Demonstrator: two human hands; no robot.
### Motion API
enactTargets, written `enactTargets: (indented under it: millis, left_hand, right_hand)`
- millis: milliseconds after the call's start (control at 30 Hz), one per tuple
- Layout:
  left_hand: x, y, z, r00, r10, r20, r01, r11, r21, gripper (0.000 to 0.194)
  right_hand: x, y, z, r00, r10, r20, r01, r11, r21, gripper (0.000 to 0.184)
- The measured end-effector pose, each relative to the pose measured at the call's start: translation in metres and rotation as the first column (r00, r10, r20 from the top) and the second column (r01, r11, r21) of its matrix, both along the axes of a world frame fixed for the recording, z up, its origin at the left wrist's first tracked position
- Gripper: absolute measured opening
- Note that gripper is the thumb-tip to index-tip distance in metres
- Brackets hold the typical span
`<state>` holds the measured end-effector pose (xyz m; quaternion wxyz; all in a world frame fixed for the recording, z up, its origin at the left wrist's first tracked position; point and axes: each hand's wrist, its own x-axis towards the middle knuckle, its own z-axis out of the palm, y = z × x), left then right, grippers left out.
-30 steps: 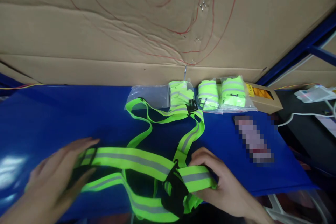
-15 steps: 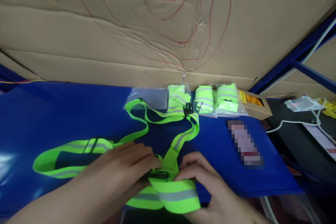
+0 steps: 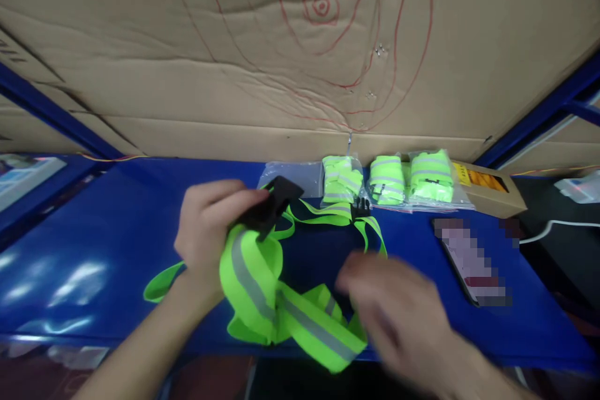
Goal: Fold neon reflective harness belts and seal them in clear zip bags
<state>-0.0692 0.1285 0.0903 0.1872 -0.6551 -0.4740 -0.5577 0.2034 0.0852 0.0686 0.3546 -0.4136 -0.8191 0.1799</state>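
My left hand (image 3: 204, 222) is closed on a flat black connector piece (image 3: 284, 194), raised above the table. From it hangs a neon-green reflective harness (image 3: 323, 331) with grey stripes, its loops drooping over the table's front edge. Part of the strap lies farther back, where a black side-release buckle (image 3: 360, 207) rests. My right hand (image 3: 403, 312) is just right of the hanging loops, smeared by motion. Its fingers look bent, but whether they touch the strap I cannot make out.
Clear bags of rolled green straps (image 3: 387, 180) line the back of the blue table (image 3: 117, 219), beside a cardboard box (image 3: 509, 197) and a flat plastic bag (image 3: 293, 176). A phone (image 3: 469, 262) lies at the right. A cardboard wall (image 3: 234, 100) closes off the back.
My left hand went from the left loop to the centre, then lifted the black piece up. My right hand let go of the strap's folded part and moved right. The view swung slightly left.
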Motion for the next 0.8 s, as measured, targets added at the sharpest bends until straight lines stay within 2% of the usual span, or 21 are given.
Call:
enactTargets:
  millis: [33,67,100,133,167,200,300,367,400,467,533,567,600,667,733,800]
  left_hand:
    - [0.004,0.009,0.001,1.000,-0.021,0.011,0.021,0.997,0.074,0.018]
    - [0.008,0.017,0.001,0.998,-0.048,0.041,0.043,0.993,0.114,0.022]
    - [0.010,0.024,0.000,0.993,-0.085,0.084,0.074,0.990,0.123,0.024]
    - [0.012,0.031,-0.003,0.981,-0.124,0.149,0.108,0.988,0.107,0.024]
    - [0.013,0.036,-0.007,0.959,-0.150,0.240,0.140,0.988,0.060,0.024]
    - [0.013,0.039,-0.013,0.927,-0.158,0.339,0.170,0.985,-0.008,0.023]
    - [0.011,0.045,-0.030,0.827,-0.108,0.551,0.263,0.942,-0.210,0.026]
    - [0.010,0.045,-0.039,0.807,-0.097,0.582,0.337,0.886,-0.319,0.029]
    - [0.011,0.045,-0.042,0.795,-0.115,0.596,0.396,0.842,-0.366,0.030]
    - [0.013,0.044,-0.047,0.731,-0.150,0.665,0.552,0.703,-0.448,0.031]
    - [0.016,0.042,-0.049,0.649,-0.161,0.743,0.682,0.556,-0.475,0.030]
    - [0.019,0.041,-0.050,0.612,-0.152,0.776,0.725,0.499,-0.475,0.030]
    - [0.021,0.040,-0.050,0.579,-0.129,0.805,0.754,0.460,-0.468,0.031]
    - [0.024,0.038,-0.049,0.512,-0.063,0.857,0.797,0.407,-0.447,0.033]
    - [0.027,0.036,-0.047,0.434,0.008,0.901,0.842,0.353,-0.409,0.036]
    - [0.030,0.033,-0.045,0.387,0.047,0.921,0.863,0.332,-0.380,0.039]
  right_hand:
    - [0.005,0.020,-0.003,0.988,-0.102,0.114,0.104,0.994,-0.013,0.032]
    - [0.009,0.039,-0.007,0.943,-0.206,0.263,0.225,0.973,-0.046,0.036]
    - [0.013,0.057,-0.011,0.851,-0.304,0.428,0.367,0.927,-0.073,0.040]
    - [0.016,0.073,-0.016,0.768,-0.323,0.553,0.459,0.880,-0.124,0.045]
    - [0.017,0.085,-0.022,0.743,-0.306,0.596,0.494,0.851,-0.179,0.046]
    - [0.017,0.095,-0.028,0.764,-0.304,0.568,0.497,0.840,-0.219,0.043]
    - [0.014,0.112,-0.044,0.882,-0.262,0.392,0.397,0.862,-0.316,0.027]
    - [0.012,0.117,-0.049,0.932,-0.214,0.291,0.318,0.870,-0.378,0.022]
    - [0.012,0.118,-0.051,0.951,-0.196,0.239,0.282,0.867,-0.411,0.022]
    - [0.012,0.119,-0.051,0.975,-0.179,0.130,0.219,0.856,-0.469,0.023]
    - [0.013,0.118,-0.050,0.970,-0.219,-0.101,0.117,0.795,-0.596,0.028]
    - [0.013,0.117,-0.050,0.928,-0.272,-0.256,0.034,0.744,-0.667,0.032]
    - [0.012,0.116,-0.050,0.846,-0.344,-0.407,-0.070,0.686,-0.724,0.037]
    - [0.008,0.113,-0.051,0.634,-0.493,-0.596,-0.261,0.589,-0.765,0.048]
    - [0.001,0.112,-0.053,0.516,-0.585,-0.626,-0.319,0.546,-0.774,0.056]
    - [-0.005,0.110,-0.055,0.470,-0.652,-0.595,-0.280,0.529,-0.801,0.061]
